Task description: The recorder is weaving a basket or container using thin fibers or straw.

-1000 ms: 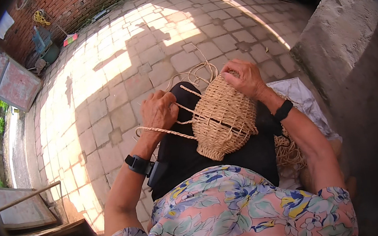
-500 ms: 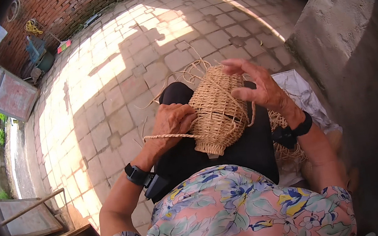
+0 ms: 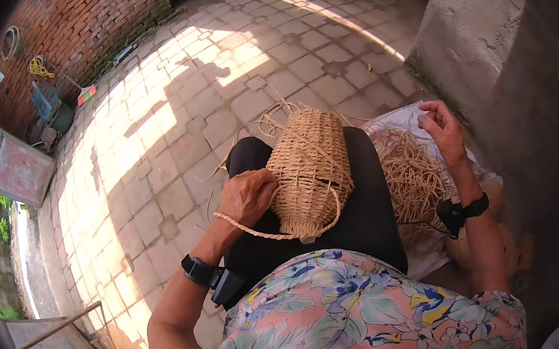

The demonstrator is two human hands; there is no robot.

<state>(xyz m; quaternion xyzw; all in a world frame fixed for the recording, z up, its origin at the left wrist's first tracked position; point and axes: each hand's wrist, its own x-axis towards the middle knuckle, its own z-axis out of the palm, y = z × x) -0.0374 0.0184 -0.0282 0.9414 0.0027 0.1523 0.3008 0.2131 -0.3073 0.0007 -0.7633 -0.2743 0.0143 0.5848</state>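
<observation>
Resting on the black-trousered lap (image 3: 373,208), the tan, rounded basket of woven cord (image 3: 308,171) touches the curled left hand (image 3: 247,196) at its left side and lies well apart from the half-curled right hand (image 3: 444,130); whether either pinches anything, I cannot tell.

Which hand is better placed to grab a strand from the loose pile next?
Probably the right hand: it is close to the loose pile and clear of the woven basket. The left hand is at the basket's left side, across the lap from the pile.
</observation>
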